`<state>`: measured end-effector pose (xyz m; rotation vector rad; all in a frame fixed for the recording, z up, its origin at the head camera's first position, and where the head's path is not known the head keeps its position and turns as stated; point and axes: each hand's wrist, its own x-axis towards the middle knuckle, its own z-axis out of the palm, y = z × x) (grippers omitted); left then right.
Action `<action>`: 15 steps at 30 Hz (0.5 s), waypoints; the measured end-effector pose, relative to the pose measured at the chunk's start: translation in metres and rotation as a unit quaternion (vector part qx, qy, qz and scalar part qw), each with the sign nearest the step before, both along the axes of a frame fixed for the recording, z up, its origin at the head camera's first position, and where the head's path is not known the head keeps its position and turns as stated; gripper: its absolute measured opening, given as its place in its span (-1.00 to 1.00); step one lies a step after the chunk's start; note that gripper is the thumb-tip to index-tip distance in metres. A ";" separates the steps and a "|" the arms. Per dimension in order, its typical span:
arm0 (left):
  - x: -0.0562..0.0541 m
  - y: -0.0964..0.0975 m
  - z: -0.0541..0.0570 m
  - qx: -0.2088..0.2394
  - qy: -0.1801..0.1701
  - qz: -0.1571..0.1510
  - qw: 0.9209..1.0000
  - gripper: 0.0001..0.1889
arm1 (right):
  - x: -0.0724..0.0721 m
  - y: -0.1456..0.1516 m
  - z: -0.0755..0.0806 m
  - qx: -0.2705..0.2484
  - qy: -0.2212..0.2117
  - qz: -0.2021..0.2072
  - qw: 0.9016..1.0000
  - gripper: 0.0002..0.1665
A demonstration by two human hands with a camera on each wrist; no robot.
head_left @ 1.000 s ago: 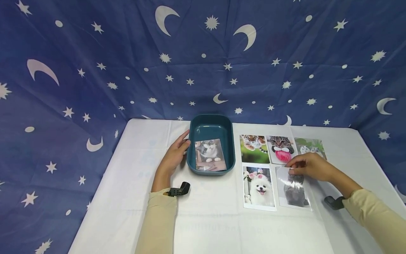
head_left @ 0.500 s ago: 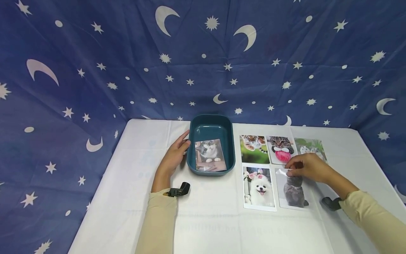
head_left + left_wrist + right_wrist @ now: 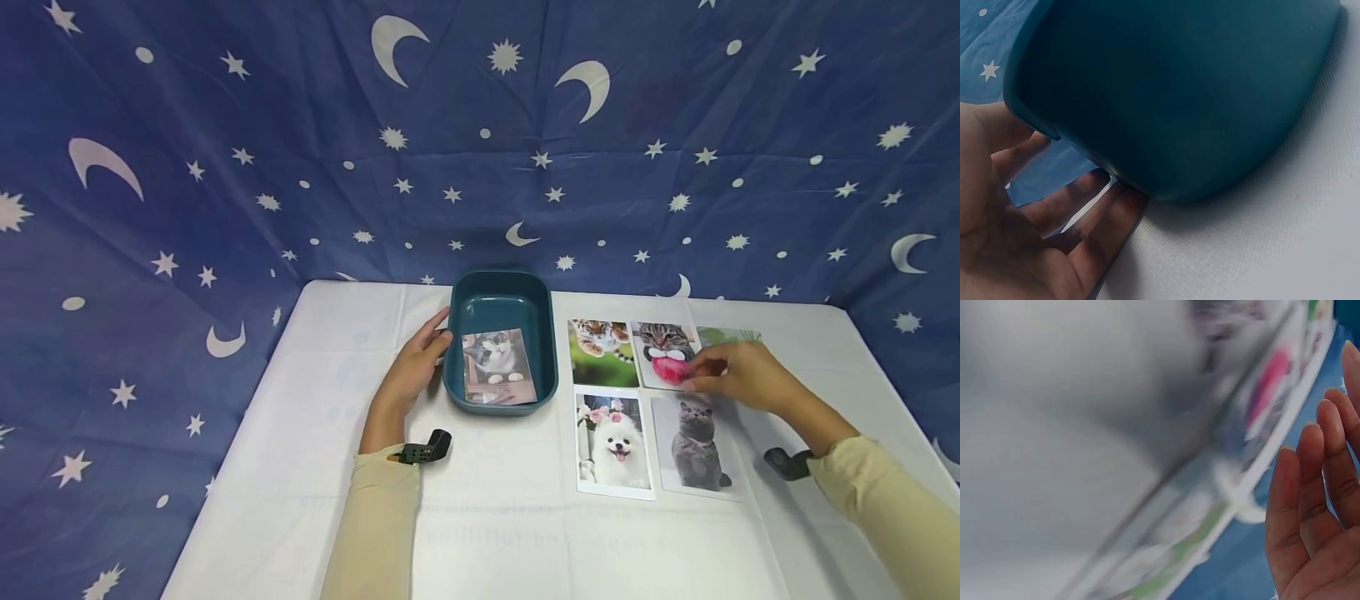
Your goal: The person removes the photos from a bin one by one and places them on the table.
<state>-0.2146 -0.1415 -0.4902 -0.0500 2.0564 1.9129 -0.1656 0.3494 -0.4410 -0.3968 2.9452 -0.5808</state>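
Observation:
My left hand (image 3: pixel 411 363) rests against the left outer wall of a dark teal plastic box (image 3: pixel 504 409), its fingertips touching the wall in the left wrist view. A photo card of a grey-and-white cat (image 3: pixel 495 365) lies in the box. My right hand (image 3: pixel 738 375) hovers over the cards at the right, with nothing visible in its fingers. Beneath it lie a grey cat card (image 3: pixel 696 454), a tabby cat card with a pink ball (image 3: pixel 666 354) and a partly hidden green card (image 3: pixel 723 335). In the right wrist view the fingers (image 3: pixel 1311 459) are extended and the cards blurred.
A tiger cub card (image 3: pixel 602 353) and a white dog card (image 3: pixel 613 446) lie left of those cards. White cloth covers the table (image 3: pixel 495 508). A blue curtain (image 3: pixel 480 200) with moons and stars stands behind and at the sides.
My right hand has come off the grey cat card's top edge and moved slightly up, so the cat's head now shows. My left hand and the box stay put.

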 end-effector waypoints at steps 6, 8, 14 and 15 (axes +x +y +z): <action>0.000 -0.001 0.000 -0.002 0.001 0.002 1.000 -0.50 | -0.026 -0.042 0.017 -0.029 -0.016 0.033 0.999 -0.74; 0.001 -0.001 0.000 -0.002 0.001 0.002 1.000 -0.50 | -0.038 -0.062 0.022 -0.053 -0.025 0.057 0.997 -0.73; 0.001 0.000 0.000 -0.006 0.003 0.005 1.000 -0.51 | -0.071 -0.140 0.045 -0.100 -0.055 0.136 0.984 -0.71; 0.000 0.000 0.000 -0.005 0.004 0.004 1.000 -0.51 | -0.077 -0.152 0.049 -0.102 -0.057 0.147 0.982 -0.72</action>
